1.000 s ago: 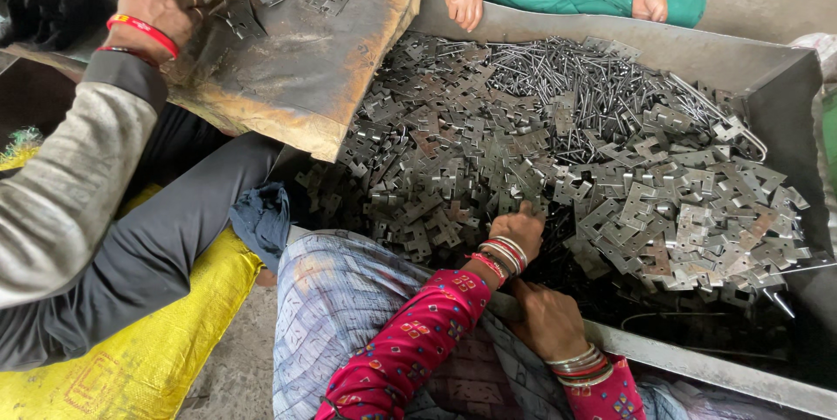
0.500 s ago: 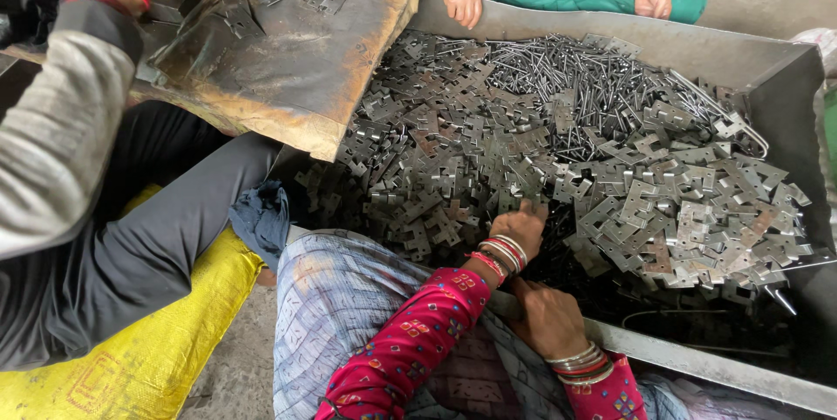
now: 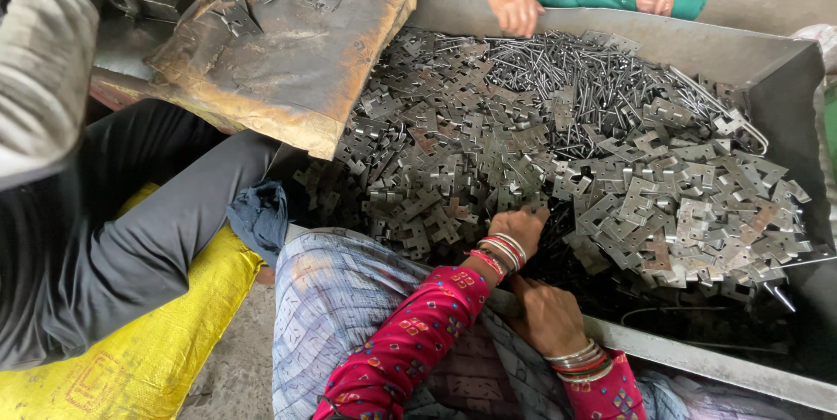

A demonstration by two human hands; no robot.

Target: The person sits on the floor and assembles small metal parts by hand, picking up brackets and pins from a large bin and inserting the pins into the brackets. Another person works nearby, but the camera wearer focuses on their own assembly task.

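A big heap of small grey stamped metal plates (image 3: 610,185) and thin rods (image 3: 575,80) fills a shallow metal tray (image 3: 785,63). My left hand (image 3: 520,230), with bangles on a red patterned sleeve, is dug into the near edge of the heap, its fingertips hidden among the plates. Just below it, my right hand (image 3: 545,315) lies over the tray's near rim (image 3: 697,359), fingers curled down into the dark inside and hidden.
A worn brown board (image 3: 288,63) with a few plates on it slopes over the tray's left corner. A co-worker in a grey sleeve (image 3: 44,63) and dark trousers sits on a yellow sack (image 3: 148,359) at left. Another person's hands (image 3: 514,3) rest on the far rim.
The co-worker's arm at the upper left has risen until the hand is out of view. My two hands have stayed almost where they were at the heap's near edge.
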